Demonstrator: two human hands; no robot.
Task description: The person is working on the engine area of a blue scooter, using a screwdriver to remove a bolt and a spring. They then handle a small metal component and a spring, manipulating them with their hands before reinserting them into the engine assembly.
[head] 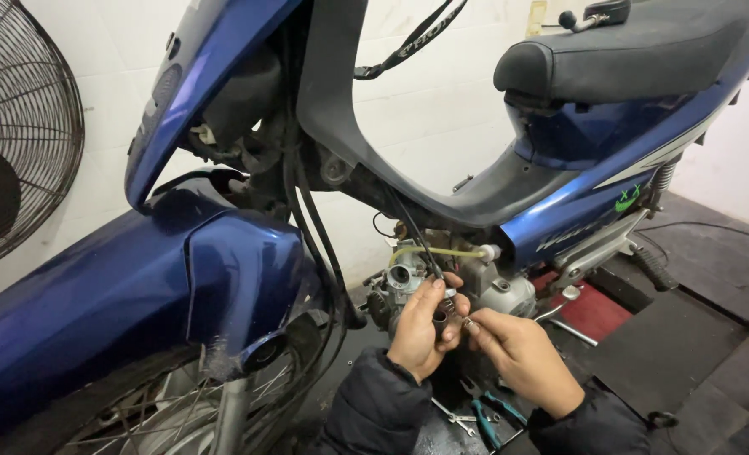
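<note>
Low in the centre of the frame, two bare hands meet beside the exposed engine of a blue motorbike. The left hand is curled closed around a small dark cylindrical part, gripped between thumb and fingers. The right hand pinches its fingertips shut on a small coiled spring at the end of a black cable, which runs down from the upper middle of the frame. The silver carburettor sits just above and left of the hands.

To do this well, it seems wise to keep the spring compressed and the cable straight while seating its end in the cylinder, holding that part steady.

A pale yellow hose crosses just above the hands. A green sticker marks the blue side panel at right. Teal-handled pliers lie at bottom centre. A black fan fills the upper left.
</note>
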